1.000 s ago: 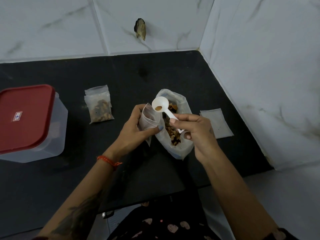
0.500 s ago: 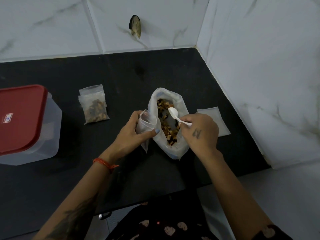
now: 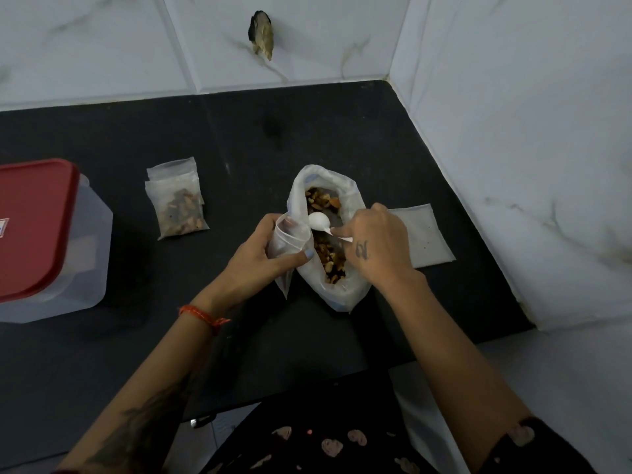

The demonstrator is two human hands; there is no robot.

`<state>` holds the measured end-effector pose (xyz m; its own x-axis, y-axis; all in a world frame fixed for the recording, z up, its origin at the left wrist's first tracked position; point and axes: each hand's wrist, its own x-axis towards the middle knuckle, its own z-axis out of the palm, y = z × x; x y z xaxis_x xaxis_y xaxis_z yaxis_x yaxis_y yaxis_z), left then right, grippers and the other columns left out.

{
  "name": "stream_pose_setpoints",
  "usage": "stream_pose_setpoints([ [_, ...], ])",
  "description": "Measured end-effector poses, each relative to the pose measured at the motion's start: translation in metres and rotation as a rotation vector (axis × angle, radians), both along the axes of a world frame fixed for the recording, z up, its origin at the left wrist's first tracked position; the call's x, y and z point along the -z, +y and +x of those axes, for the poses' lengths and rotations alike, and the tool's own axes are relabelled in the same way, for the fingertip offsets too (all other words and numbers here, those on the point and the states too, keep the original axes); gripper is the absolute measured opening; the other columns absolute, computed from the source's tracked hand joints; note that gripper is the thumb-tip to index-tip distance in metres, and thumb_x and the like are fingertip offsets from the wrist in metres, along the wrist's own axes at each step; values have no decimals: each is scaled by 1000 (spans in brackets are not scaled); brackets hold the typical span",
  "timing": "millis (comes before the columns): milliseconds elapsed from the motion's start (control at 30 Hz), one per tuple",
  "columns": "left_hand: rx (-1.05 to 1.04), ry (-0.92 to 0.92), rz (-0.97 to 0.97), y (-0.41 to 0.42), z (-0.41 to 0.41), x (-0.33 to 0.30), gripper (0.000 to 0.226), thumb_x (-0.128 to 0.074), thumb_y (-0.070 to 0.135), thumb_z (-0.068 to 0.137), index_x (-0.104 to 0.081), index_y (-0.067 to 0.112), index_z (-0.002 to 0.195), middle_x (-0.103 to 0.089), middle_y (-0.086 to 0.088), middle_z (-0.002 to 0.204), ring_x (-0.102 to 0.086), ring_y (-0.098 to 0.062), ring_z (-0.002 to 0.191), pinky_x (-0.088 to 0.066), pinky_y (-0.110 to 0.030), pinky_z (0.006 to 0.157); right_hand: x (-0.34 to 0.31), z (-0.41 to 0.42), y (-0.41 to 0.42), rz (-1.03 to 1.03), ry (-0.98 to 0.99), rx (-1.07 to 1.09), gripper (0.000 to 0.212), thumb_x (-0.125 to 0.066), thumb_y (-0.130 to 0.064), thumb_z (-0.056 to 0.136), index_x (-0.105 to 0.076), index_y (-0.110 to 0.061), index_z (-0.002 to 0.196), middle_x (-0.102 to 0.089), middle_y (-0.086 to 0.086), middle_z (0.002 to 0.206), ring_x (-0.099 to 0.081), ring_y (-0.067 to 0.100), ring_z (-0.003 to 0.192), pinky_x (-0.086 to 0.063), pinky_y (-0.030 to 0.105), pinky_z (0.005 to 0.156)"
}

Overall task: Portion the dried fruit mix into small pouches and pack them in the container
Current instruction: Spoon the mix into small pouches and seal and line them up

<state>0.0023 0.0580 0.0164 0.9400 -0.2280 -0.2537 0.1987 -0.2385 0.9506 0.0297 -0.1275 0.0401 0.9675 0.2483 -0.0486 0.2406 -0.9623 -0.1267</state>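
At frame centre, the right hand [image 3: 378,244] pinches a white spoon [image 3: 321,222], now back over the open pouch [image 3: 290,239] gripped by the left hand [image 3: 261,258], beside the fruit bag [image 3: 328,234]; another scoop is likely going in.

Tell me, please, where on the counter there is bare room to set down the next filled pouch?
Bare counter lies between the filled pouches and the big bag, behind both toward the wall, and in front of the container. It is crowded around the bag, where both hands work, and at the empty pouches.
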Motion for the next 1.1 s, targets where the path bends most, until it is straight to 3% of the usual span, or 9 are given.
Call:
stream_pose_setpoints([
  [100, -3, 2, -1, 0, 0, -1, 52, -72, 44, 69, -40, 48, 110, -53, 13, 121, -53, -8, 114, -47, -32, 93, -2, 1, -10, 59, 10, 66, 24, -59, -32, 90, -66, -35, 114, -43, -5, 75, -42, 12, 79, -35, 26, 65],
  [200, -8, 3, -1, -1, 0, -2, 52, -68, 42, 67, -40, 47, 111, -53, 13, 121, -53, -8, 113, -47, -28, 90, -5, 9, -11, 164, -106, 134, 21, -59, -33, 90, -69, -29, 109, -55, -3, 81, -48, 13, 82, -42, 27, 65],
  [300, -9, 3, -3, -2, -1, -3, 51, -68, 41, 67, -40, 48, 109, -52, 16, 118, -53, -5, 111, -47, -23, 86, -5, 15, 2, 155, -179, 128, 21, -58, -28, 92, -69, -20, 108, -49, -1, 80, -45, 15, 81, -41, 27, 66],
  [433, -11, -1, 6, -2, -1, -1, 53, -72, 42, 68, -41, 45, 111, -54, 12, 120, -53, -9, 113, -47, -32, 94, 3, 15, 13, 35, -76, 22, 27, -56, -22, 93, -65, -26, 118, -49, 0, 88, -46, 19, 92, -35, 28, 67],
  [600, -3, 6, 0, -1, -1, 1, 54, -71, 40, 67, -41, 45, 112, -53, 10, 123, -53, -9, 115, -47, -37, 97, 0, 5, 0, 28, -13, 33, 27, -58, -30, 91, -65, -32, 118, -38, -6, 79, -37, 11, 82, -32, 26, 66],
  [767, -6, 5, -10, -2, -2, 0, 55, -70, 39, 66, -41, 43, 113, -53, 10, 121, -53, -9, 113, -48, -33, 94, -6, -9, -14, 111, -121, 152, 27, -57, -32, 92, -67, -27, 116, -64, -2, 95, -53, 11, 88, -41, 23, 69],
  [867, -4, 6, -21, -2, -3, -1, 55, -70, 38, 66, -41, 43, 113, -52, 10, 121, -54, -9, 112, -48, -29, 90, -2, -16, -9, 124, -94, 160, 28, -54, -30, 93, -67, -21, 116, -67, 0, 104, -60, 15, 96, -47, 25, 77],
  [1100, 8, 9, -16, -4, -2, -3, 53, -69, 40, 64, -40, 46, 108, -52, 12, 119, -53, -8, 112, -48, -29, 91, -1, -15, 5, 137, -32, 137, 28, -54, -31, 93, -66, -22, 117, -70, 1, 104, -63, 16, 95, -44, 23, 75],
])
